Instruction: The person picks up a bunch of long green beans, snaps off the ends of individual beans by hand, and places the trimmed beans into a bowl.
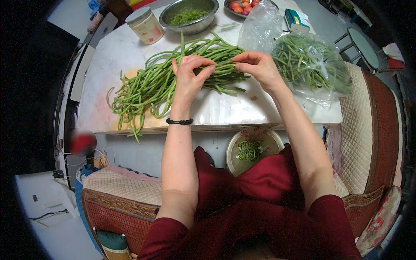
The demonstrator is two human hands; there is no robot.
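Note:
A large heap of green yardlong beans lies across the white tabletop, some ends hanging past its front edge. Over the heap's right part, my left hand grips a long bean between thumb and fingers. My right hand pinches at the bean tips a short way to the right. A clear plastic bag full of more beans rests at the table's right end. On the floor below the front edge, a metal basin holds a small pile of short green bean pieces.
Toward the back stand a lidded plastic jar, a steel bowl of small green pieces and a bowl of reddish fruit. A crumpled clear bag and a tissue pack lie nearby. Padded seating adjoins the table's right side.

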